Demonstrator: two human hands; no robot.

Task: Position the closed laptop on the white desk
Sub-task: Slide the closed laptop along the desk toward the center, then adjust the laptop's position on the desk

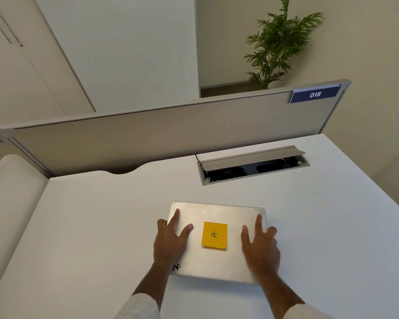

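Resting flat on the white desk (309,226), the closed silver metal laptop (217,261) lies under the left hand (169,241) and right hand (260,246), both open with fingers spread and pressing its lid. Uneven pushing could skew it, and a sliding palm might peel the yellow square sticky note (214,235).

Soft even light, faint shadows, wide-angle edge distortion

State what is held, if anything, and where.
The closed laptop, flat on the white desk: left hand and right hand press its lid near the side edges.
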